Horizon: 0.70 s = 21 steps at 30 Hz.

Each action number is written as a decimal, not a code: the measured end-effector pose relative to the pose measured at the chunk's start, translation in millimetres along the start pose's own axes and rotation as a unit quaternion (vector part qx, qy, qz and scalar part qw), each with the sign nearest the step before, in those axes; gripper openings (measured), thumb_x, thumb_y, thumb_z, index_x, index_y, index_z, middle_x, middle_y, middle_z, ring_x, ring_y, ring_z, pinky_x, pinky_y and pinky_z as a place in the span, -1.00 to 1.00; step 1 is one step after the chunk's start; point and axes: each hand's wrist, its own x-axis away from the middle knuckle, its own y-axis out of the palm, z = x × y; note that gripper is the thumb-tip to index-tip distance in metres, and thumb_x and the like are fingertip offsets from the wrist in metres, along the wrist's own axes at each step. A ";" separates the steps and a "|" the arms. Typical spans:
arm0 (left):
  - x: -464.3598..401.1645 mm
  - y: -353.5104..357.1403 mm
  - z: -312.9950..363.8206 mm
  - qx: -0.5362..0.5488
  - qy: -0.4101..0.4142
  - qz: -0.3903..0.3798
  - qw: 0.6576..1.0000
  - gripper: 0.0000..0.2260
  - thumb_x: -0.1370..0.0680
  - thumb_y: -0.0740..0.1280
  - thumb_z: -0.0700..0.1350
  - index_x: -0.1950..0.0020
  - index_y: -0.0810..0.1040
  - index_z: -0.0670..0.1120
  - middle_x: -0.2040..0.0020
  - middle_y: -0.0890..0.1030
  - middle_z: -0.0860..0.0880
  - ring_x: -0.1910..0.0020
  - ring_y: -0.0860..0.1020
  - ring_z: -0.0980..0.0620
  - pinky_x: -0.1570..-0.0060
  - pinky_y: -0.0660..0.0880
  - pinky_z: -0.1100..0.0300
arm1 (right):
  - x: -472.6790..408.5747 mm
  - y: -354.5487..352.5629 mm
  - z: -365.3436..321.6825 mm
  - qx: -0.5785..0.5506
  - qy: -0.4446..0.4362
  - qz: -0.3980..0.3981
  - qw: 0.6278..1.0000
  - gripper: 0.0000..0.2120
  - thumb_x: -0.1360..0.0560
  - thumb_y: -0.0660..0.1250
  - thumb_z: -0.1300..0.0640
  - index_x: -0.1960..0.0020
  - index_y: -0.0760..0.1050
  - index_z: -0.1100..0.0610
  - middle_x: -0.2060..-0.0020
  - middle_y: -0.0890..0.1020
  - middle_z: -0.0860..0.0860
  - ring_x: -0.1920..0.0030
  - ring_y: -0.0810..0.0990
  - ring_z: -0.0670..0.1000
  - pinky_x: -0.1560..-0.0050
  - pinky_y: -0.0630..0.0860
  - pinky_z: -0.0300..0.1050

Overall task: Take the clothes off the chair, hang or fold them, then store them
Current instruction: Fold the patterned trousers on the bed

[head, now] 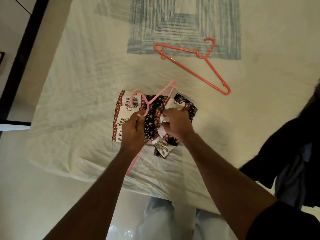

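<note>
Gripping pink hanger [152, 99] in left hand [132, 131], right hand [176, 124] clutching elephant-print garment [154, 118] beneath both

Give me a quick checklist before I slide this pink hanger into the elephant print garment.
1. Left hand holds the pink hanger: ok.
2. Right hand grips the elephant print garment: ok.
3. Hanger arm inside the garment opening: cannot tell, fabric is bunched.
4. Garment spread flat on the bed sheet: not ok, crumpled.
5. Orange hanger lies apart, out of the way: ok.
</note>
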 end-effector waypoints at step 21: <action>-3.0 -120.6 76.8 0.010 0.070 -0.047 0.996 -0.77 -0.71 0.20 -0.08 -0.12 0.65 -0.09 0.41 0.46 0.21 0.40 0.35 0.18 0.30 0.33 0.15 | -58.2 -168.7 -39.7 0.085 -0.232 -0.004 0.969 -0.75 -0.65 0.24 -0.04 -0.16 0.60 0.08 0.03 0.70 0.00 0.02 0.67 0.12 -0.15 0.46 0.16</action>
